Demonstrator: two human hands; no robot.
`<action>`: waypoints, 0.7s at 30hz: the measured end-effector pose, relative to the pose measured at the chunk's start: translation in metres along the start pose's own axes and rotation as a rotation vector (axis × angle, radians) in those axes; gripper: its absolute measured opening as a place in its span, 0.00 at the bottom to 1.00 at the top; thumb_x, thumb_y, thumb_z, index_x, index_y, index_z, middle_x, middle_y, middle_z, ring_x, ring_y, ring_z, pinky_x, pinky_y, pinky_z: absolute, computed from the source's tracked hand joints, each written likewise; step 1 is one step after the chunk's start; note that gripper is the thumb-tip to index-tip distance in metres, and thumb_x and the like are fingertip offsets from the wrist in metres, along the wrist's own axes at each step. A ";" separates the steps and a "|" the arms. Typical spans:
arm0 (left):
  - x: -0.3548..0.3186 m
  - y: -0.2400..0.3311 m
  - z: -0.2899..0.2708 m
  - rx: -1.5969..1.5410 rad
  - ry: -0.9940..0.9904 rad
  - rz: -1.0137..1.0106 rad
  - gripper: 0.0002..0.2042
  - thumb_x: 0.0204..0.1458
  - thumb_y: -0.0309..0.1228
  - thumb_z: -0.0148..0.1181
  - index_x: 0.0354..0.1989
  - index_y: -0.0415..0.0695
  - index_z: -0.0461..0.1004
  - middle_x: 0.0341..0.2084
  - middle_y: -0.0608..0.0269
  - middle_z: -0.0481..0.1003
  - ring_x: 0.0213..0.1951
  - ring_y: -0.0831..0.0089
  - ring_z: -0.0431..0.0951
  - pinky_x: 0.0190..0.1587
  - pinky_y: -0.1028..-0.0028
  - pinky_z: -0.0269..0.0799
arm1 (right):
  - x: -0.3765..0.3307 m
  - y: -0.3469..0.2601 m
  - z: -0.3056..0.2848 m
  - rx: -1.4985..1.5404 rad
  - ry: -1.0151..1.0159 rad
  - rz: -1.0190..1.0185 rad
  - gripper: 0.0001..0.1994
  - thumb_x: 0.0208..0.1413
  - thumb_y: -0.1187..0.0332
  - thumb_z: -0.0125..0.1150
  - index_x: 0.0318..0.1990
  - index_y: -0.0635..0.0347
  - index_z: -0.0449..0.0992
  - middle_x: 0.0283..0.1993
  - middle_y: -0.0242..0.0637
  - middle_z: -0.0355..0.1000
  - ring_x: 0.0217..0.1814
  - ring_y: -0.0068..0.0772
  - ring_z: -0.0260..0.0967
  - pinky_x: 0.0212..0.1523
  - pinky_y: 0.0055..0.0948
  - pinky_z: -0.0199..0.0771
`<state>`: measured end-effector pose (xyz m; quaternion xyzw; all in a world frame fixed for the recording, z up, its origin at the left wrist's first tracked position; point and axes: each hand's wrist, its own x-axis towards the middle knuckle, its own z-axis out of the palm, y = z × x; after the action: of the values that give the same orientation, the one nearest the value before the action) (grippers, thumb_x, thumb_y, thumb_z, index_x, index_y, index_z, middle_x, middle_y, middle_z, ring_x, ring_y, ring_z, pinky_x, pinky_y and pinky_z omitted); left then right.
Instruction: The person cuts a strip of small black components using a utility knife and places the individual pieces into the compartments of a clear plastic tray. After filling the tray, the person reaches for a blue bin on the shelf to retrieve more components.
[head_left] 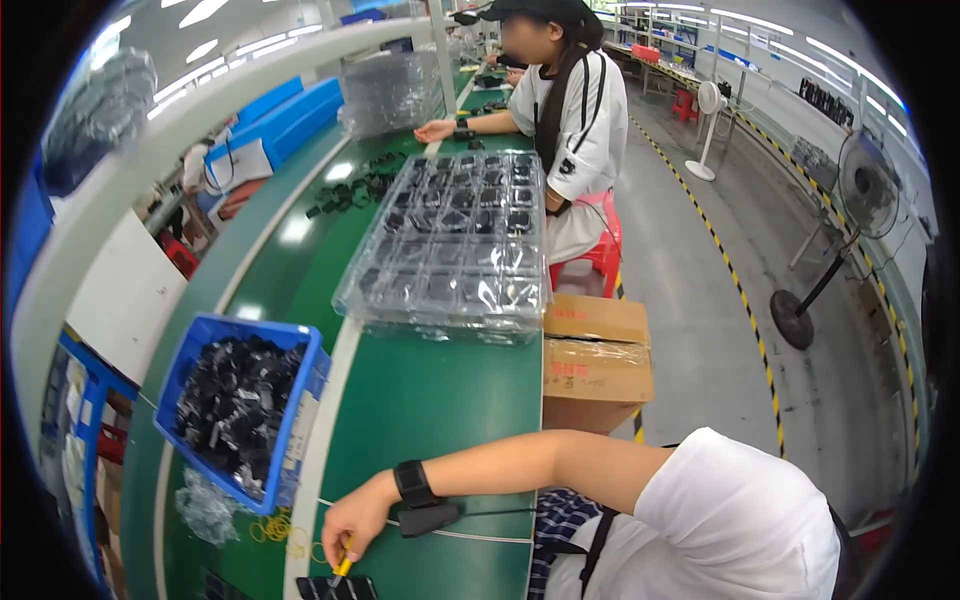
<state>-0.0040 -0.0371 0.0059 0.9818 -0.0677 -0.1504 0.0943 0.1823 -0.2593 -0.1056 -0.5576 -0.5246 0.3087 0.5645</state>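
Observation:
My right hand [357,518] is low in the picture, its thumb and fingers pinched round a small yellow stick-like tool [345,564]. The tool's lower end meets flat black pieces [338,588] at the bottom edge, which cuts them off. A black band circles my right wrist. Just below that wrist is a black box-shaped device [428,519] with a cable running right. Yellow rubber bands [270,526] lie left of the hand, near crumpled clear plastic [208,507]. My left hand is out of view.
A blue bin [312,385] full of small black parts stands on the left of the green bench [440,400]. Farther up are stacked clear trays [440,270] holding black parts. A co-worker [590,110] sits beyond, beside cardboard boxes [597,365]. Floor fans [868,185] stand at right.

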 end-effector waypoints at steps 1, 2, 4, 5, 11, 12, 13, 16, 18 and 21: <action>-0.002 -0.002 0.003 -0.017 -0.010 0.011 0.26 0.44 0.35 0.72 0.51 0.42 0.70 0.44 0.45 0.70 0.47 0.45 0.72 0.48 0.54 0.71 | -0.003 -0.002 0.004 -0.005 0.045 0.027 0.15 0.56 0.71 0.63 0.51 0.62 0.77 0.45 0.37 0.79 0.41 0.26 0.75 0.43 0.27 0.74; 0.000 -0.006 0.001 -0.024 -0.005 0.025 0.26 0.44 0.35 0.72 0.52 0.43 0.70 0.45 0.45 0.70 0.47 0.45 0.71 0.47 0.54 0.70 | 0.000 -0.007 0.001 -0.023 0.090 0.042 0.15 0.56 0.71 0.64 0.50 0.62 0.77 0.44 0.37 0.79 0.42 0.25 0.75 0.43 0.27 0.74; 0.004 -0.009 -0.007 -0.019 0.012 0.017 0.27 0.44 0.35 0.72 0.53 0.43 0.69 0.45 0.45 0.69 0.47 0.44 0.71 0.47 0.54 0.70 | 0.007 -0.011 -0.004 -0.040 0.120 0.036 0.15 0.56 0.71 0.65 0.50 0.62 0.78 0.43 0.37 0.79 0.42 0.24 0.76 0.43 0.26 0.75; 0.009 -0.009 -0.014 0.026 0.088 0.062 0.26 0.45 0.35 0.72 0.52 0.42 0.70 0.45 0.46 0.70 0.46 0.45 0.72 0.47 0.54 0.71 | 0.002 -0.010 -0.004 -0.082 0.159 0.038 0.15 0.55 0.71 0.64 0.50 0.61 0.77 0.44 0.37 0.79 0.42 0.27 0.76 0.43 0.28 0.75; -0.008 0.014 -0.012 0.214 0.409 0.132 0.22 0.46 0.34 0.70 0.48 0.38 0.72 0.43 0.49 0.73 0.47 0.51 0.73 0.51 0.57 0.68 | 0.001 -0.042 0.005 -0.545 0.248 -0.027 0.15 0.53 0.69 0.63 0.49 0.54 0.77 0.44 0.41 0.73 0.46 0.47 0.72 0.44 0.38 0.74; -0.005 0.012 -0.007 0.202 0.448 0.120 0.22 0.46 0.35 0.70 0.45 0.38 0.71 0.44 0.51 0.74 0.49 0.54 0.72 0.55 0.57 0.65 | -0.001 -0.046 0.004 -0.653 0.249 0.043 0.15 0.53 0.68 0.62 0.50 0.53 0.77 0.45 0.40 0.72 0.47 0.46 0.72 0.44 0.38 0.74; 0.004 0.017 0.001 0.165 0.471 0.125 0.28 0.36 0.40 0.73 0.46 0.39 0.72 0.44 0.49 0.71 0.50 0.48 0.68 0.55 0.53 0.61 | -0.008 -0.049 0.005 -0.655 0.295 0.073 0.15 0.50 0.68 0.61 0.47 0.54 0.77 0.44 0.41 0.72 0.48 0.47 0.72 0.47 0.41 0.74; 0.028 0.021 0.019 0.088 0.481 0.203 0.27 0.37 0.41 0.73 0.46 0.43 0.73 0.43 0.55 0.70 0.50 0.53 0.68 0.57 0.54 0.62 | -0.022 -0.052 0.000 -0.726 0.277 0.145 0.16 0.51 0.70 0.62 0.50 0.51 0.77 0.44 0.37 0.71 0.48 0.43 0.71 0.47 0.40 0.73; 0.030 0.010 0.029 0.094 0.499 0.245 0.23 0.38 0.42 0.73 0.41 0.44 0.76 0.42 0.58 0.69 0.51 0.55 0.68 0.62 0.53 0.59 | -0.011 -0.049 0.001 -0.727 0.244 0.110 0.17 0.51 0.71 0.62 0.50 0.51 0.77 0.43 0.36 0.71 0.48 0.41 0.71 0.47 0.40 0.72; 0.034 -0.002 0.024 0.107 0.529 0.224 0.21 0.37 0.42 0.74 0.37 0.44 0.77 0.44 0.59 0.70 0.52 0.56 0.68 0.65 0.51 0.56 | -0.004 -0.048 0.008 -0.781 0.246 0.147 0.16 0.51 0.71 0.63 0.49 0.51 0.78 0.43 0.34 0.71 0.49 0.39 0.70 0.48 0.36 0.68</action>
<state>0.0211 -0.0451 -0.0270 0.9769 -0.1566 0.1261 0.0730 0.1623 -0.2698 -0.0619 -0.7985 -0.4897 0.0572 0.3455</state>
